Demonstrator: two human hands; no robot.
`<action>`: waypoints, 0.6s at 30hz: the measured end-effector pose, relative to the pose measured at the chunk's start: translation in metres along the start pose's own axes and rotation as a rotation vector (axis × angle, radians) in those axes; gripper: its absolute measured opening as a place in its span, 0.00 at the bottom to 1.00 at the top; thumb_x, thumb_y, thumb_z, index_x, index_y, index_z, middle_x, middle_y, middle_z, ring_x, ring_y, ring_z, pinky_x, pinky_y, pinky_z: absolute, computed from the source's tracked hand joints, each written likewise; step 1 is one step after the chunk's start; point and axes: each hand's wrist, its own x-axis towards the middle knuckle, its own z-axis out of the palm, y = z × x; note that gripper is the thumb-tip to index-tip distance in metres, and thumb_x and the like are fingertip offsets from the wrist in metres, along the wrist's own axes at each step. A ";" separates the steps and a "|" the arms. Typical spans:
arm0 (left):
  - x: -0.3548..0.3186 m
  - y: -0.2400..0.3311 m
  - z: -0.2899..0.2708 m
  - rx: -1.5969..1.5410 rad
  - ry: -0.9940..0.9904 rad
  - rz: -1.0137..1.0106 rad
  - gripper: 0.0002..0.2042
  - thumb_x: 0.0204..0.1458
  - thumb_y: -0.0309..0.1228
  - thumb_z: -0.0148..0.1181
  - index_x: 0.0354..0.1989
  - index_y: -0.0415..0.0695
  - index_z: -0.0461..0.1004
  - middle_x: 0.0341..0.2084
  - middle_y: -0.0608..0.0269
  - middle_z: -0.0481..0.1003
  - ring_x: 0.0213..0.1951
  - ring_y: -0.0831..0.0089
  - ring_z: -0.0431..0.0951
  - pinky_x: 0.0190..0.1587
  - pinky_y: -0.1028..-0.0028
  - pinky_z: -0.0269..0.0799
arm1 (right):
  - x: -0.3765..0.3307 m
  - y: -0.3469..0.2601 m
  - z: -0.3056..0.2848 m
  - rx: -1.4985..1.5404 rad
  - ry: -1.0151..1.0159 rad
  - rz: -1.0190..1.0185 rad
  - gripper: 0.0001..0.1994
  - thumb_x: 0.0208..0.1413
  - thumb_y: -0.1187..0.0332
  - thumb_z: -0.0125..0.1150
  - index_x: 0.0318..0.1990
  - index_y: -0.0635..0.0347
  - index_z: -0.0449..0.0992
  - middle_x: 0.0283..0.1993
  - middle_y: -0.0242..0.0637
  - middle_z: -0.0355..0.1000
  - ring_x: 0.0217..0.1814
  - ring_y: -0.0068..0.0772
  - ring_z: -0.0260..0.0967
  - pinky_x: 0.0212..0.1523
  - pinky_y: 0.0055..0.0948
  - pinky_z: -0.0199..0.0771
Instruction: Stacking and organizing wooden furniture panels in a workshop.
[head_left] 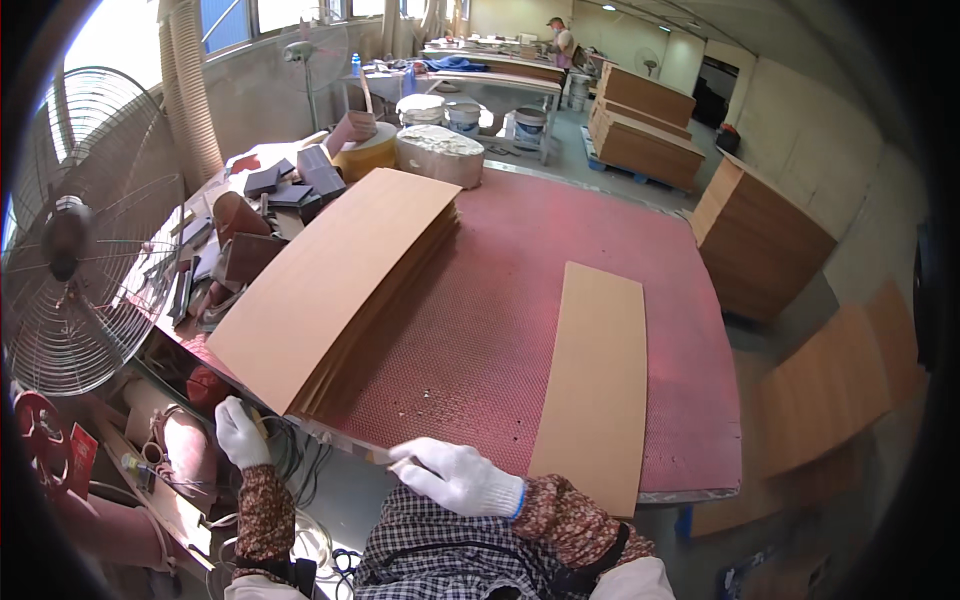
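White-gloved left hand (242, 434) and right hand (455, 476) curled, can't tell on what; probably between boards (335, 280), lifting'd want both.

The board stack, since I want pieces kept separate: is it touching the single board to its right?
Apart: the head view shows a wide strip of red tabletop between the board stack and the single board.

Head-worn and fisheye, the single view looks from above the near side of the red-topped table (500, 260), facing forward and steeply down across it. The table lies close below, filling the middle; past its far edge, the view reaches to the pale wall (620, 40) well beyond.
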 end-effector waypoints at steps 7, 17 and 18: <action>-0.154 0.088 0.049 0.008 -0.854 0.679 0.08 0.50 0.28 0.69 0.37 0.39 0.82 0.24 0.52 0.80 0.28 0.55 0.83 0.33 0.62 0.79 | -0.165 0.058 -0.020 0.207 0.222 0.375 0.19 0.76 0.60 0.54 0.36 0.66 0.79 0.29 0.33 0.76 0.32 0.21 0.71 0.40 0.26 0.75; -0.278 0.172 0.156 -0.036 -1.401 1.302 0.32 0.46 0.50 0.76 0.59 0.51 0.76 0.61 0.55 0.72 0.60 0.55 0.74 0.57 0.55 0.72 | -0.259 0.091 -0.045 0.029 0.744 0.515 0.15 0.71 0.62 0.60 0.34 0.65 0.78 0.27 0.37 0.78 0.29 0.26 0.76 0.36 0.31 0.77; -0.286 0.175 0.162 -0.034 -1.392 1.295 0.32 0.46 0.50 0.76 0.59 0.51 0.76 0.60 0.56 0.72 0.60 0.55 0.74 0.57 0.55 0.72 | -0.261 0.095 -0.051 0.057 0.788 0.470 0.16 0.72 0.62 0.59 0.34 0.65 0.78 0.25 0.36 0.76 0.28 0.26 0.75 0.35 0.31 0.76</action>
